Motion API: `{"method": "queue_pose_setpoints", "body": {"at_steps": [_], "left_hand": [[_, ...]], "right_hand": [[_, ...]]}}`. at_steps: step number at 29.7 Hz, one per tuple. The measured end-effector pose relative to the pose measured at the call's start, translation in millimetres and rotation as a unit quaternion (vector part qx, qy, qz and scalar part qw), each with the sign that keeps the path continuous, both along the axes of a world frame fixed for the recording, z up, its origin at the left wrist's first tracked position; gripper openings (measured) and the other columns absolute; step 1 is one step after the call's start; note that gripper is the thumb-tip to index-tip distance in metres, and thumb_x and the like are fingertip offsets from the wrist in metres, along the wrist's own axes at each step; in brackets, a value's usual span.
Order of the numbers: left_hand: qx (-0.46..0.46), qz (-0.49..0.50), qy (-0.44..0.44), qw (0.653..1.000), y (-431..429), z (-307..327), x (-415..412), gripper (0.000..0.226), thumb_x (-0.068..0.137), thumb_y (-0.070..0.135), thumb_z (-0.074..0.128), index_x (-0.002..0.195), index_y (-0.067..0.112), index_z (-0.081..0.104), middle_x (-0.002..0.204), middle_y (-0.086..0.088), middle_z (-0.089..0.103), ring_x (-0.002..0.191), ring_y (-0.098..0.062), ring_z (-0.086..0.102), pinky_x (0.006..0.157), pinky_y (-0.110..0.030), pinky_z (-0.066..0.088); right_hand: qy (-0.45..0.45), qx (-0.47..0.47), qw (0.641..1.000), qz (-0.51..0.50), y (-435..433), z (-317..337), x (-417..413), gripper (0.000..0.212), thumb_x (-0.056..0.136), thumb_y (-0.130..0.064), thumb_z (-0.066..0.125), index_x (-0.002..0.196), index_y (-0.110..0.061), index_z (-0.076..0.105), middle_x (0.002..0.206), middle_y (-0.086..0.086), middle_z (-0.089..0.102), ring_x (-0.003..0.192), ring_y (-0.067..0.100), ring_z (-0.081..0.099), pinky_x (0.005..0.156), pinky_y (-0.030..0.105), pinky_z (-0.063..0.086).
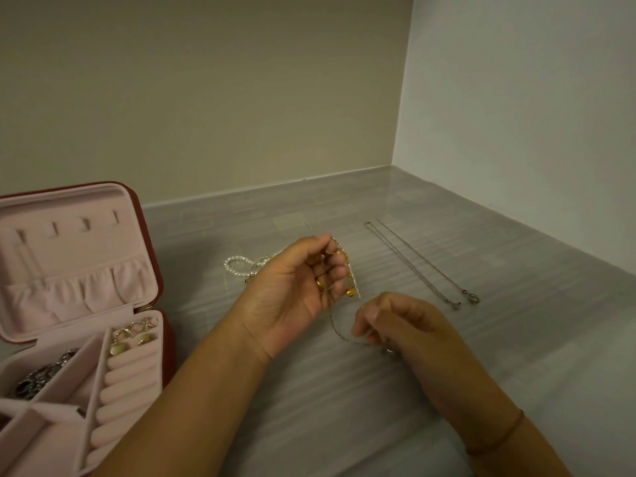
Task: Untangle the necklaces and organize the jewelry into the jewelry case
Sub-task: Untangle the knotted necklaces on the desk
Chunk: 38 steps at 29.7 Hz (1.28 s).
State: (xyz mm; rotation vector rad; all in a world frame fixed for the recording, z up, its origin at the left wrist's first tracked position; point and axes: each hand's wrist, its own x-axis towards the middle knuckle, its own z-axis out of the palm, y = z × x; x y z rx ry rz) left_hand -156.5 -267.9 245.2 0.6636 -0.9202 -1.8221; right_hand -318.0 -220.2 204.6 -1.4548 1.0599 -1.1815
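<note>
My left hand (296, 287) is raised over the grey table, its fingers curled round a tangle of gold chains (349, 282) with small gold beads hanging from it. A pearl strand (237, 265) trails out behind that hand onto the table. A thin silver chain (339, 333) runs from the tangle down to my right hand (395, 325), which pinches it between thumb and fingers. The open jewelry case (69, 304), pink inside and red outside, stands at the left. Its ring rolls hold earrings (136, 333), and a dark beaded piece (38, 376) lies in a left compartment.
A separate silver necklace (420, 263) lies stretched out on the table to the right of my hands, clasp toward me. Walls close the table at the back and the right. Bare grey tabletop (309, 407) lies between my forearms.
</note>
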Motion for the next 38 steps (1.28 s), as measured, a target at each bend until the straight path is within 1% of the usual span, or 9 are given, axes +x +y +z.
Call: {"method": "queue_pose_setpoints", "body": {"at_steps": [3, 7, 12, 20, 23, 26, 31, 35, 38], "left_hand": [[-0.055, -0.014, -0.043, 0.998, -0.1, -0.6, -0.1, 0.021, 0.082, 0.025, 0.059, 0.062, 0.018, 0.061, 0.070, 0.000, 0.056, 0.064, -0.011, 0.052, 0.060, -0.023, 0.044], [-0.109, -0.004, -0.096, 0.989, -0.4, 1.6, 1.0, 0.022, 0.079, 0.029, 0.056, 0.060, 0.020, 0.061, 0.067, 0.003, 0.053, 0.058, -0.008, 0.046, 0.057, -0.021, 0.042], [-0.154, 0.010, -0.130, 0.979, 1.8, 6.3, 3.0, 0.023, 0.080, 0.031, 0.055, 0.061, 0.020, 0.063, 0.067, 0.002, 0.050, 0.058, -0.009, 0.044, 0.057, -0.024, 0.038], [-0.137, -0.012, -0.084, 0.987, 3.0, 9.4, 6.5, 0.024, 0.081, 0.026, 0.052, 0.058, 0.019, 0.056, 0.069, 0.000, 0.051, 0.057, -0.010, 0.043, 0.053, -0.022, 0.039], [-0.096, -0.021, -0.022, 0.995, 1.5, 11.8, 8.5, 0.023, 0.079, 0.025, 0.053, 0.058, 0.018, 0.052, 0.071, -0.001, 0.052, 0.055, -0.010, 0.042, 0.050, -0.021, 0.039], [-0.069, -0.016, 0.000, 0.998, 2.2, 11.2, 6.5, 0.023, 0.080, 0.023, 0.056, 0.058, 0.018, 0.053, 0.070, 0.000, 0.052, 0.053, -0.009, 0.041, 0.048, -0.019, 0.038], [-0.053, -0.002, -0.012, 0.998, 3.7, 9.1, 2.2, 0.021, 0.081, 0.023, 0.053, 0.063, 0.015, 0.057, 0.065, 0.000, 0.052, 0.050, -0.008, 0.040, 0.046, -0.018, 0.037], [-0.048, -0.006, -0.006, 0.999, 4.0, 8.6, 1.2, 0.021, 0.082, 0.023, 0.054, 0.064, 0.014, 0.059, 0.063, 0.000, 0.053, 0.047, -0.007, 0.041, 0.045, -0.018, 0.037], [-0.054, -0.008, -0.010, 0.998, 5.7, 9.3, 0.6, 0.021, 0.081, 0.023, 0.055, 0.063, 0.013, 0.061, 0.063, -0.001, 0.053, 0.044, -0.006, 0.039, 0.044, -0.017, 0.036]], "right_hand": [[0.137, -0.048, 0.989, -0.009, 4.3, 5.7, 1.5, 0.037, 0.084, -0.042, 0.061, 0.068, -0.009, 0.064, 0.070, 0.002, 0.064, 0.062, 0.002, 0.057, 0.060, 0.014, 0.043], [0.217, -0.079, 0.966, -0.117, 2.4, 10.3, 2.2, 0.018, 0.076, -0.046, 0.066, 0.080, -0.030, 0.059, 0.085, -0.013, 0.063, 0.086, -0.002, 0.058, 0.074, 0.015, 0.043], [0.135, -0.057, 0.982, -0.116, 0.4, 19.8, 17.3, 0.030, 0.071, -0.032, 0.076, 0.091, -0.032, 0.053, 0.096, -0.014, 0.060, 0.088, -0.001, 0.061, 0.079, 0.017, 0.048], [-0.045, -0.010, 0.998, -0.053, -3.6, 14.6, 25.2, 0.009, 0.083, -0.007, 0.066, 0.088, -0.013, 0.060, 0.069, 0.001, 0.063, 0.055, 0.007, 0.057, 0.052, 0.016, 0.046], [-0.078, -0.018, 0.996, -0.048, -2.9, 14.1, 21.4, 0.005, 0.082, -0.019, 0.069, 0.085, -0.015, 0.068, 0.057, -0.011, 0.054, 0.050, -0.001, 0.044, 0.049, 0.010, 0.036], [-0.094, -0.010, 0.994, -0.059, -1.6, 17.0, 19.7, 0.023, 0.074, -0.037, 0.068, 0.083, -0.017, 0.073, 0.049, -0.014, 0.047, 0.045, 0.001, 0.038, 0.046, 0.012, 0.032], [-0.089, -0.016, 0.994, -0.066, -0.1, 27.7, 17.1, 0.023, 0.075, -0.028, 0.060, 0.087, -0.012, 0.071, 0.039, -0.015, 0.049, 0.039, -0.001, 0.047, 0.042, 0.008, 0.035], [-0.115, 0.017, 0.992, -0.045, -1.3, 25.1, 17.5, 0.036, 0.071, -0.047, 0.060, 0.090, -0.020, 0.075, 0.047, -0.004, 0.030, 0.041, 0.006, 0.024, 0.039, 0.017, 0.024], [-0.152, 0.046, 0.987, -0.002, -2.9, 23.0, 16.2, 0.033, 0.082, -0.038, 0.054, 0.096, -0.014, 0.073, 0.052, 0.000, 0.026, 0.040, 0.006, 0.022, 0.038, 0.017, 0.022]]}}
